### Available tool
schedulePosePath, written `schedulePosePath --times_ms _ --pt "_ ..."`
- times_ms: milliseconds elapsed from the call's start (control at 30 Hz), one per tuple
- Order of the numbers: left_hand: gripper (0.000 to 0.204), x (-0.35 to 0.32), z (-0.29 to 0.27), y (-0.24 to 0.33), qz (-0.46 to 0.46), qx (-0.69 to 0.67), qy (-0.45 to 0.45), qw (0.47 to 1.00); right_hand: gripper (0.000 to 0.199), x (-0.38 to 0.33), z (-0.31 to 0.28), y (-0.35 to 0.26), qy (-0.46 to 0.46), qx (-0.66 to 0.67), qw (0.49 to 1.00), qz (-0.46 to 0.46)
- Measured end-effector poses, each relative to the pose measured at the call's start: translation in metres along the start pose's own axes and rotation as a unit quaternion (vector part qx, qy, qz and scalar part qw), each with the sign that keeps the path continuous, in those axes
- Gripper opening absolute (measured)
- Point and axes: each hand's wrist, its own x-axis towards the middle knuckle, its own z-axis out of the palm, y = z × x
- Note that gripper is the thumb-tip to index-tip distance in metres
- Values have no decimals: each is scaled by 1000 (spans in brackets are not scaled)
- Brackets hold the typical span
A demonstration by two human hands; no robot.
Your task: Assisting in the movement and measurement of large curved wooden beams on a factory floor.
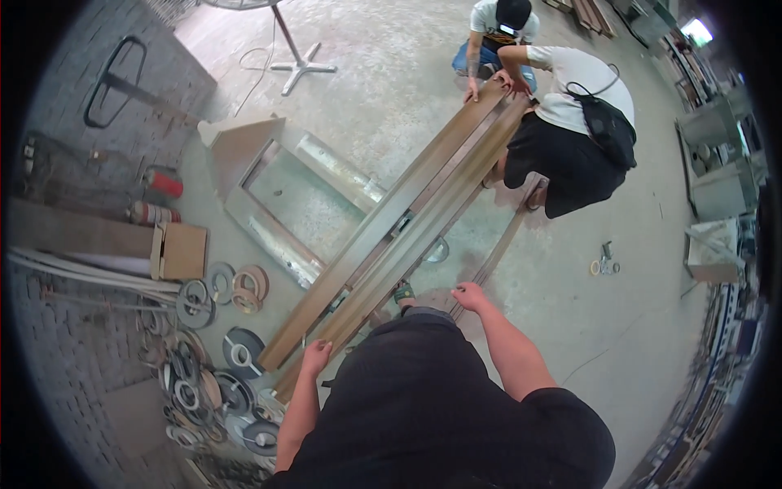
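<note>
Two long brown profiles point(383, 236) lie side by side, slanting from near my left hand up to two people at the far end. Small metal pieces point(401, 224) sit in the gap between them. My left hand point(317, 357) is beside the near end of the profiles, fingers curled; I cannot see what is in them. Over the floor to the right of the profiles is my right hand point(467, 297), its fingers closed, with any held thing too small to make out. A co-worker's hands point(472, 91) rest on the far end, and another person in white point(574, 81) bends over it.
Rolls of banding point(236, 350) crowd the left floor near a cardboard box point(181, 251) and red cylinders point(165, 183). A wrapped frame point(273, 232) lies left of the profiles. A thin strip point(498, 248) and small tools point(605, 259) lie on the right.
</note>
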Motion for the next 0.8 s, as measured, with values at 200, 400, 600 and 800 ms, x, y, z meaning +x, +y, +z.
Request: schedulePosePath --times_ms 200,400,600,800 --pt "55 -15 16 -3 34 -31 -7 999 53 -4 -7 2 -1 -14 1000 -5" --pt "55 -16 14 -4 34 -32 -8 999 52 0 -18 -19 -8 -21 1000 -10" --pt "43 -3 14 -11 49 -57 32 997 53 4 -19 -32 -20 -2 1000 -17" --pt "49 -2 14 -15 -19 -55 15 998 54 7 -13 -25 -27 3 1000 -2"
